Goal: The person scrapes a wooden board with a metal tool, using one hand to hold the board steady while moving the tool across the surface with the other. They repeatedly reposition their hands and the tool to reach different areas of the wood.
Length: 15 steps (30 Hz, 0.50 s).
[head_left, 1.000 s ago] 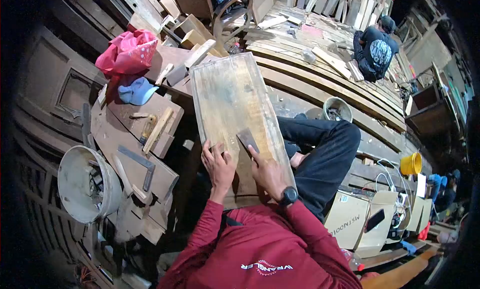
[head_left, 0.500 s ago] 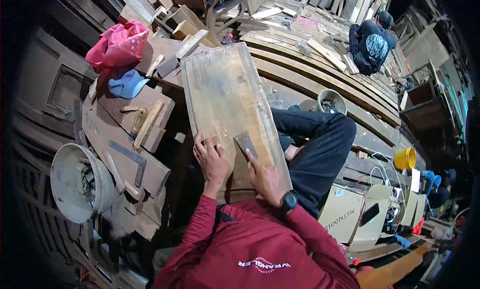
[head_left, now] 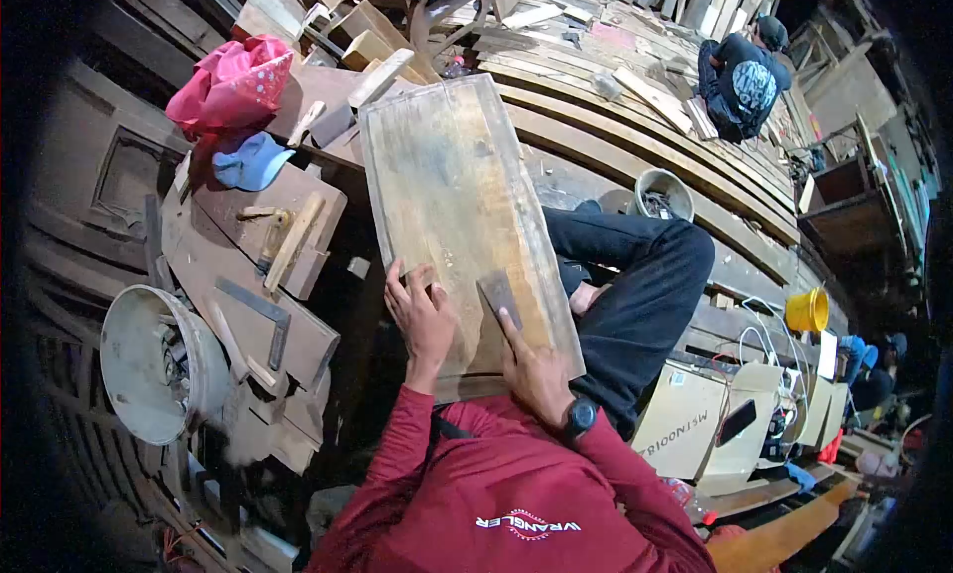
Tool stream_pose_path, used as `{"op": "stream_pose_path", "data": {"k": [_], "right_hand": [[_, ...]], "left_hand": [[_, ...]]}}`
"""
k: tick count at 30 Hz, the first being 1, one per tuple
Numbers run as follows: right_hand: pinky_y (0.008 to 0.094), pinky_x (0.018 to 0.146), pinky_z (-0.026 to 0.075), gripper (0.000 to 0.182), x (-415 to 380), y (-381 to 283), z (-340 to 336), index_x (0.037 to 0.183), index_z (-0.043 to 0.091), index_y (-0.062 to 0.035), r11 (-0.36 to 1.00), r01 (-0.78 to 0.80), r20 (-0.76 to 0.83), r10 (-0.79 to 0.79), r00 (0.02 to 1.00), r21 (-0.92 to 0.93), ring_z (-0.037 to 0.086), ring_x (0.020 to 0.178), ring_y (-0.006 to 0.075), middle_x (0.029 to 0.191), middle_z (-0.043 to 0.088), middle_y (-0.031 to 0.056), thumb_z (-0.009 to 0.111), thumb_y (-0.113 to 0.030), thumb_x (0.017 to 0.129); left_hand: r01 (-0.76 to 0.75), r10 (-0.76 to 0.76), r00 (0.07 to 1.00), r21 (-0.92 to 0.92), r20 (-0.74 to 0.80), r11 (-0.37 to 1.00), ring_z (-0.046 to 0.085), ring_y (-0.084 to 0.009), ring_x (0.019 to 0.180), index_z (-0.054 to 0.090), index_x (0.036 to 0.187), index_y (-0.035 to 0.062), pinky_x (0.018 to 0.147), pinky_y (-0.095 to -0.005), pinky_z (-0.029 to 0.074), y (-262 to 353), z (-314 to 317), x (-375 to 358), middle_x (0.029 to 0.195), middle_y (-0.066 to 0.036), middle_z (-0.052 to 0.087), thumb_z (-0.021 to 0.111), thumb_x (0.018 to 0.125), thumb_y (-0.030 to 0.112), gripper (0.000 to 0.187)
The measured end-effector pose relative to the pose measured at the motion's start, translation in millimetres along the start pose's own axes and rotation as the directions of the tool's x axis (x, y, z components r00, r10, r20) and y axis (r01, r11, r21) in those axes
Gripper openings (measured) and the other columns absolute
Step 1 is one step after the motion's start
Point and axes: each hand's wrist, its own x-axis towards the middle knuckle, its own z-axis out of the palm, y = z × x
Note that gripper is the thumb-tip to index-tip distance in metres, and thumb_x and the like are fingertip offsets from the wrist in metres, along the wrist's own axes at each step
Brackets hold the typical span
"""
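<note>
A wooden panel (head_left: pixel 452 191) with a framed border lies across my lap. Its face is pale and worn, with dark smudges toward the far end. My left hand (head_left: pixel 422 320) rests on the panel's left side, fingers spread, holding nothing. In my right hand (head_left: pixel 536 374) is a flat grey scraper (head_left: pixel 497 293), its forefinger stretched along it. The scraper lies against the panel's face, right of its middle; its handle end is hidden under the hand.
A bench (head_left: pixel 223 255) at left bears a carpenter's square (head_left: pixel 260 310), a wooden hand tool (head_left: pixel 295 243), a blue cap (head_left: pixel 251 162) and a pink bag (head_left: pixel 233 84). A white bucket (head_left: pixel 134 374) stands beside it. Behind lie planks (head_left: pixel 635 161); another person (head_left: pixel 740 81) sits at upper right.
My right hand and the scraper have shifted slightly right and toward me along the panel. The panel's far edge sits a little higher in view. My left hand stays nearly in place.
</note>
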Motion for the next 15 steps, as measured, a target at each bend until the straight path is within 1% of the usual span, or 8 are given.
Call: {"op": "stream_pose_path", "data": {"k": [2, 5, 7, 9, 10, 13, 14, 15], "right_hand": [[0.0546, 0.051, 0.051, 0.064, -12.0, -0.8, -7.9, 0.161, 0.043, -0.0293, 0.999, -0.034, 0.037, 0.034, 0.999, 0.007, 0.063, 0.05, 0.04, 0.059, 0.062, 0.0226, 0.06, -0.022, 0.1], [0.0544, 0.052, 0.051, 0.063, 12.9, 6.0, -12.4, 0.161, 0.043, -0.0291, 0.995, 0.018, -0.002, -0.018, 1.0, 0.096, 0.064, 0.051, 0.0406, 0.06, 0.062, 0.0233, 0.06, -0.022, 0.101], [0.0543, 0.055, 0.052, 0.063, 48.7, -1.6, -15.7, 0.161, 0.043, -0.0284, 0.998, -0.022, 0.001, 0.022, 1.0, 0.051, 0.066, 0.056, 0.0423, 0.062, 0.063, 0.0245, 0.059, -0.022, 0.101], [0.0546, 0.056, 0.052, 0.063, 83.8, 0.0, 1.3, 0.161, 0.043, -0.028, 0.997, -0.026, -0.072, 0.031, 0.997, 0.076, 0.066, 0.058, 0.0434, 0.064, 0.063, 0.0253, 0.059, -0.022, 0.101], [0.0554, 0.056, 0.052, 0.063, 95.5, -4.4, -4.6, 0.16, 0.044, -0.0279, 0.998, -0.014, -0.079, 0.019, 0.997, 0.061, 0.067, 0.06, 0.0445, 0.065, 0.064, 0.0263, 0.059, -0.021, 0.1], [0.0557, 0.056, 0.052, 0.066, 104.5, -10.3, 3.3, 0.161, 0.043, -0.0272, 1.0, -0.007, -0.174, 0.009, 0.985, 0.015, 0.067, 0.059, 0.0443, 0.064, 0.064, 0.026, 0.059, -0.018, 0.098], [0.0552, 0.055, 0.052, 0.068, 99.3, -8.4, 3.4, 0.162, 0.042, -0.0266, 0.997, -0.015, -0.116, 0.023, 0.993, 0.074, 0.066, 0.056, 0.0421, 0.061, 0.063, 0.0235, 0.059, -0.017, 0.097], [0.0553, 0.055, 0.052, 0.068, 88.8, -8.4, 5.2, 0.162, 0.041, -0.0265, 0.998, -0.03, -0.094, 0.034, 0.995, 0.052, 0.066, 0.055, 0.0415, 0.06, 0.063, 0.0228, 0.059, -0.017, 0.097]], "left_hand": [[-0.009, 0.01, 1.0, 0.013, -0.007, 1.0, 0.041, -0.0432, 0.141, 0.062, 0.124, 0.0045, 0.118, -0.0539, 0.033, -2.0, 2.3, 0.0, 0.149, -0.023, 0.043, 0.066, 0.091, 0.007, 0.034], [-0.004, 0.005, 1.0, 0.025, -0.018, 1.0, 0.041, -0.0434, 0.141, 0.062, 0.124, 0.0048, 0.118, -0.0538, 0.033, -2.0, 4.8, -0.2, 0.149, -0.023, 0.043, 0.066, 0.091, 0.007, 0.033], [0.013, -0.013, 1.0, 0.028, -0.005, 1.0, 0.041, -0.0438, 0.141, 0.061, 0.125, 0.0056, 0.118, -0.0544, 0.032, 0.9, 3.1, 0.3, 0.149, -0.023, 0.042, 0.066, 0.091, 0.009, 0.034], [0.001, 0.0, 1.0, 0.013, -0.003, 1.0, 0.04, -0.044, 0.141, 0.06, 0.126, 0.0064, 0.119, -0.0559, 0.03, -1.2, 2.2, 0.2, 0.15, -0.023, 0.042, 0.066, 0.091, 0.01, 0.036], [-0.005, 0.006, 1.0, 0.014, -0.003, 1.0, 0.039, -0.0443, 0.142, 0.06, 0.127, 0.0067, 0.12, -0.0558, 0.03, -3.6, 2.8, 0.5, 0.15, -0.023, 0.042, 0.066, 0.09, 0.01, 0.037], [0.018, -0.018, 1.0, -0.007, 0.007, 1.0, 0.039, -0.0446, 0.142, 0.061, 0.127, 0.0069, 0.12, -0.056, 0.03, -6.9, 4.4, 1.1, 0.15, -0.023, 0.042, 0.066, 0.09, 0.01, 0.037], [-0.008, 0.008, 1.0, -0.004, -0.01, 1.0, 0.04, -0.0443, 0.142, 0.061, 0.127, 0.0068, 0.119, -0.0558, 0.03, -6.7, 4.2, 1.0, 0.149, -0.023, 0.042, 0.067, 0.09, 0.01, 0.038], [-0.011, 0.011, 1.0, 0.002, -0.012, 1.0, 0.04, -0.0441, 0.141, 0.061, 0.127, 0.0066, 0.119, -0.0556, 0.03, -6.9, 4.0, 0.4, 0.149, -0.023, 0.042, 0.067, 0.09, 0.009, 0.038]]}}
